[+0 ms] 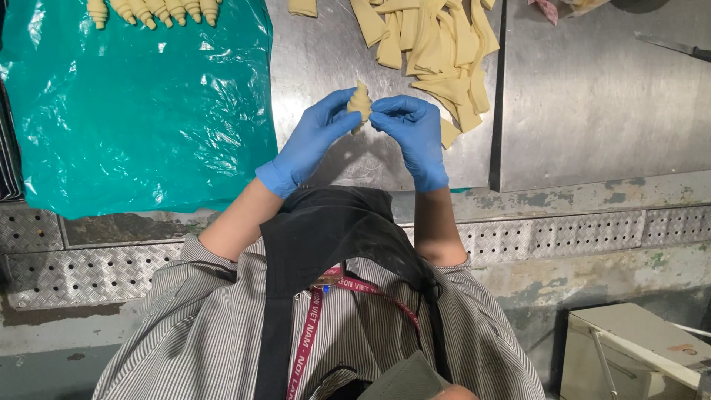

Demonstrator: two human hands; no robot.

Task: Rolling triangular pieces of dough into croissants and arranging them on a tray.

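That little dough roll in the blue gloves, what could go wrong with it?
1. The dough roll is pinched between the fingertips of the left hand and right hand above the steel table; a hard squeeze might squash its shape.
2. It hangs in the air, so a slip could drop it onto the table.
3. The pile of dough strips lies close behind; a dropped roll might stick to them.

shaped dough row: tops cut by upper edge; dough strips: cut off above | knife: handle out of frame
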